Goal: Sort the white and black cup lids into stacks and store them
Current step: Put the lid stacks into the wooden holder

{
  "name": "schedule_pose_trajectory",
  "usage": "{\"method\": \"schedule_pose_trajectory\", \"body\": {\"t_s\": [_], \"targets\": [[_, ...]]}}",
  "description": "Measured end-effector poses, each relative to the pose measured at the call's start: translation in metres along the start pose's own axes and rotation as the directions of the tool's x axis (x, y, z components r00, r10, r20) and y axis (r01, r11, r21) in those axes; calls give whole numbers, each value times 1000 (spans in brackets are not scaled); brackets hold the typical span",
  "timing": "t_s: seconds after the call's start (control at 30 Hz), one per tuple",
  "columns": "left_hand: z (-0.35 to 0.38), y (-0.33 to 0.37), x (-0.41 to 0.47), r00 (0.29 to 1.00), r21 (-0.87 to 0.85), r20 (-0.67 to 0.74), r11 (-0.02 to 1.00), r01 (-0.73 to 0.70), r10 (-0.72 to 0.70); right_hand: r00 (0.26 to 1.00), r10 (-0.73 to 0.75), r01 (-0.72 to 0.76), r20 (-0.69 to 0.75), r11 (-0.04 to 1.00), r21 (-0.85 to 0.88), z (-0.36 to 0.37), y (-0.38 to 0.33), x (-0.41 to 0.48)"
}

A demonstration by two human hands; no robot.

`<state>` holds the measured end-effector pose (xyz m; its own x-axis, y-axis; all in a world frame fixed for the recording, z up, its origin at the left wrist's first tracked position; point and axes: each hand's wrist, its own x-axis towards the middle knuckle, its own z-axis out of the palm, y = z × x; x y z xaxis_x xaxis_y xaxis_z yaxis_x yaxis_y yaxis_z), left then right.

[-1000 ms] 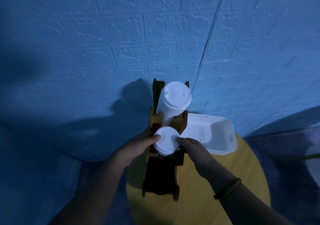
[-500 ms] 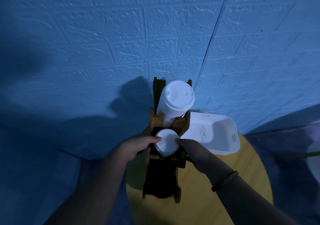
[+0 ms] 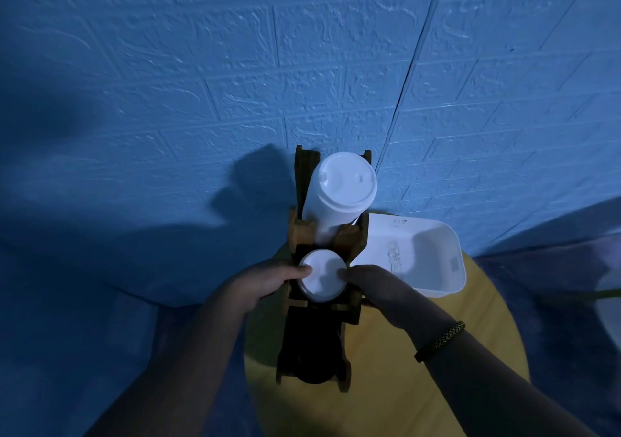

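Blue brick-patterned wall [image 3: 235, 67] fills the background behind a round yellow table [image 3: 437, 369]. At the table's near-wall side stands a dark wooden lid holder [image 3: 319, 332], the landmark for what follows. Its rear compartment, the one nearest the wall, carries a tall stack of white lids [image 3: 342, 191] that leans toward the camera. Its middle compartment carries a short stack of white lids [image 3: 322, 280], lower than the rear one. The left hand [image 3: 265, 285] grips this short stack from the holder's left side, thumb tip pressed on the top lid's edge. The right hand [image 3: 376, 285] grips it from the holder's right side, fingertips touching the opposite edge; a braided bracelet [image 3: 440, 341] circles that wrist. The holder's front compartment, nearest the camera, is dark, and its contents cannot be made out. Just right of the holder, a white plastic tub [image 3: 437, 288] rests on the table, touching or nearly touching the holder's right wall.
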<state>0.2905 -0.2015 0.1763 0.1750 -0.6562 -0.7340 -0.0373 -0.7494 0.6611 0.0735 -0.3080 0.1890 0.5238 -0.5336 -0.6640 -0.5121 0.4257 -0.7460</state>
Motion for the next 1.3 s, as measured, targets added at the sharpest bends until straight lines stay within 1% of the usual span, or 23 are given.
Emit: {"method": "schedule_pose_trajectory", "body": {"t_s": [0.13, 0.27, 0.43, 0.53, 0.63, 0.77, 0.93, 1.07, 1.17, 1.27, 1.3], "targets": [[0, 3, -1, 1000, 55, -14, 998, -2, 3, 998, -60, 60, 3, 997, 47, 1, -1, -2], [3, 5, -5, 1000, 47, -25, 999, -9, 10, 997, -66, 64, 26, 995, 81, 1, 2, -1], [4, 9, -7, 1000, 55, -21, 998, -1, 2, 998, -64, 65, -9, 997, 42, 2, -1, 0], [1, 9, -5, 999, 56, -51, 998, 1, 1, 998, -66, 66, -25, 997, 26, 2, 0, 0], [3, 11, -5, 999, 55, -45, 998, -16, 19, 996, -75, 76, -41, 997, 23, 1, 3, 0], [6, 11, -8, 999, 42, -42, 999, -26, 28, 997, -53, 54, -61, 998, 10, 0, 3, 0], [7, 13, -11, 996, 62, -80, 998, -24, 29, 996, -59, 58, -67, 998, -16, 2, 0, -4], [8, 13, -14, 991, 58, -130, 998, -17, 25, 993, -92, 88, -71, 995, -55, 5, -2, -9], [8, 14, -18, 985, 65, -166, 997, -34, 44, 993, -83, 78, -86, 996, -52, 7, -8, -16], [10, 16, -26, 985, 75, -154, 995, -72, 83, 991, -95, 90, -91, 994, -60, 6, -10, -21], [13, 18, -34, 983, 106, -155, 991, -86, 102, 991, -106, 99, -87, 992, -76, 7, -11, -26]]}}
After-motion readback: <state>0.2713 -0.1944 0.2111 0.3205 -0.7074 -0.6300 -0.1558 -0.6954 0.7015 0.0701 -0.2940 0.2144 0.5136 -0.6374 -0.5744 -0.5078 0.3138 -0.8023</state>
